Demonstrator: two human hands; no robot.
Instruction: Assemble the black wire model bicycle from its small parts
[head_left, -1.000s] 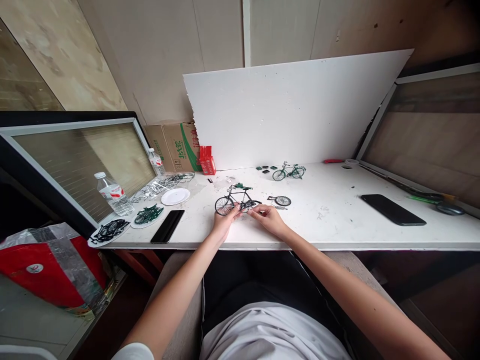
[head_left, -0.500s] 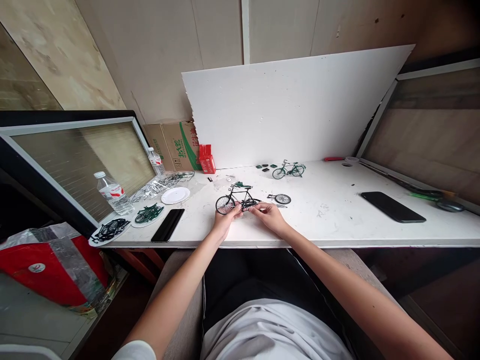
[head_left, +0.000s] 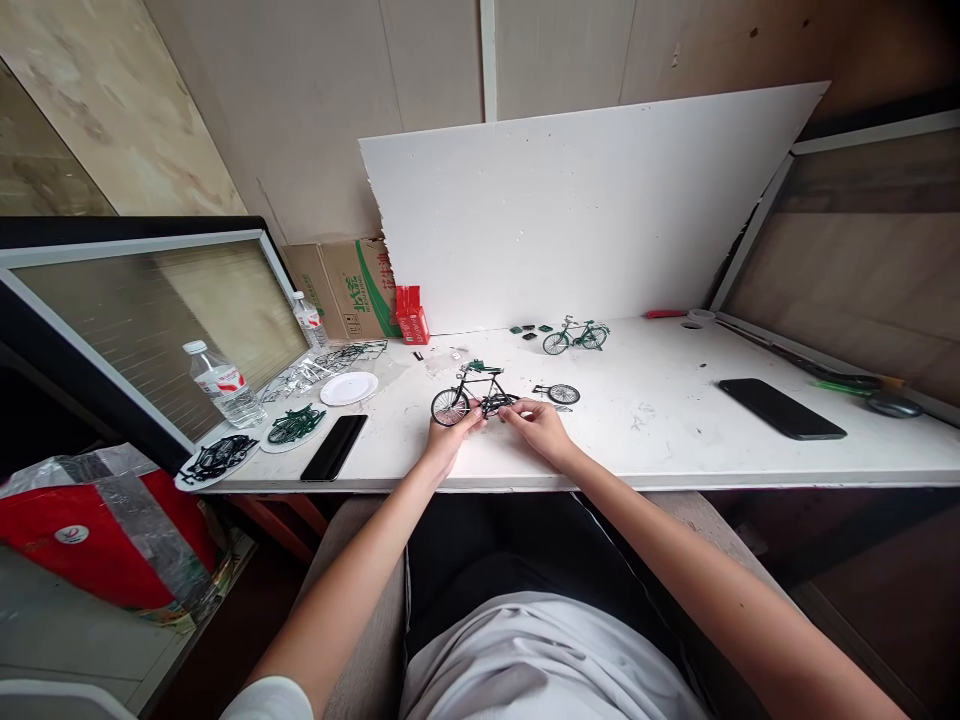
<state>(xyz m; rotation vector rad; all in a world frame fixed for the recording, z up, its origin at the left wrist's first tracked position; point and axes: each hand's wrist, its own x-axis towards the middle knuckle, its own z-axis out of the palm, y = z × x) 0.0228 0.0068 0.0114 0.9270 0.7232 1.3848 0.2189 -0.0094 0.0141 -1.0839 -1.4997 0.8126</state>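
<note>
Black model bicycle (head_left: 491, 392), being held upright, near the middle of the front edge of the white table (head_left: 675, 450). Pointing with its front wheel to the left. Gripping its lower frame from below with left hand (head_left: 448, 448), thumb and fingers closing on it. Pinching narrowly with right hand (head_left: 541, 430) at its rear lower part; covering this spot with fingertips, so not being able to tell the exact point of contact.

Crossing the front edge with both forearms. Leaving on the right a wide stretch of tabletop up to right phone (head_left: 782, 409); leaving on the left a shorter stretch up to left phone (head_left: 334, 448), lying close to the front edge.

Counting outward: seeing one green part (head_left: 475, 365) just behind the handlebar, and one loose wheel (head_left: 564, 394) behind right hand. Seeing farther back one green model bicycle (head_left: 576, 336), standing, with four small dark pieces (head_left: 529, 328) on its left. Counting on the left three white plates: one with green parts (head_left: 295, 425), one with black parts (head_left: 217, 457), one bare plate (head_left: 349, 388). Counting also two bottles (head_left: 225, 385), one red box (head_left: 412, 318) and one cardboard box (head_left: 352, 290). Seeing behind all this one white board (head_left: 600, 210), leaning at the back edge.
</note>
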